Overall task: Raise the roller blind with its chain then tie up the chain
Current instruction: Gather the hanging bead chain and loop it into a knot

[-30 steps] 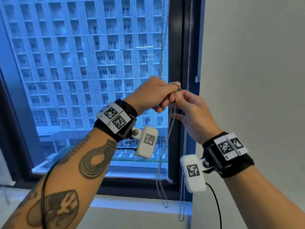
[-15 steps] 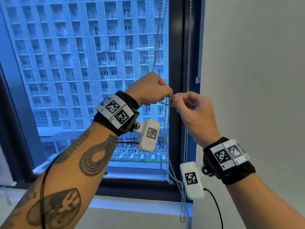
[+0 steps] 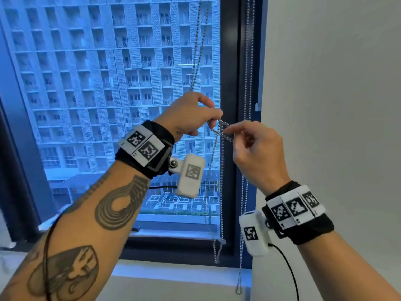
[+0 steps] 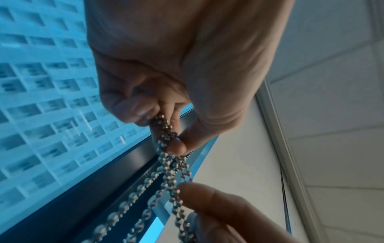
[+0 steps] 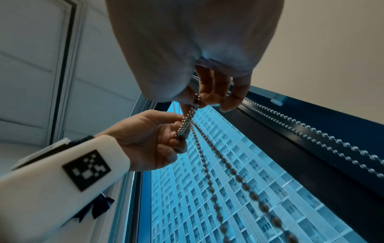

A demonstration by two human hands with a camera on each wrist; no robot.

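Note:
A metal bead chain (image 3: 199, 51) hangs down in front of the window pane to chest height. There its strands cross in a small loop (image 3: 221, 129) between my two hands. My left hand (image 3: 213, 121) pinches the doubled chain (image 4: 165, 129) between thumb and forefinger. My right hand (image 3: 231, 132) pinches the other side of the loop (image 5: 195, 102) from the right, its other fingers curled. Below the hands the chain's lower loop (image 3: 217, 255) dangles to the sill. The roller blind itself is out of the head view; the pane is uncovered.
A second bead chain (image 3: 247, 83) hangs straight along the dark window frame (image 3: 231, 61), just right of my hands, down to the white sill (image 3: 173, 272). A white wall (image 3: 336, 83) stands close on the right. A tall building shows outside.
My hands, pressed together a second ago, have drawn slightly apart, stretching crossed strands of chain between them. The upper chain now slants left towards my left hand.

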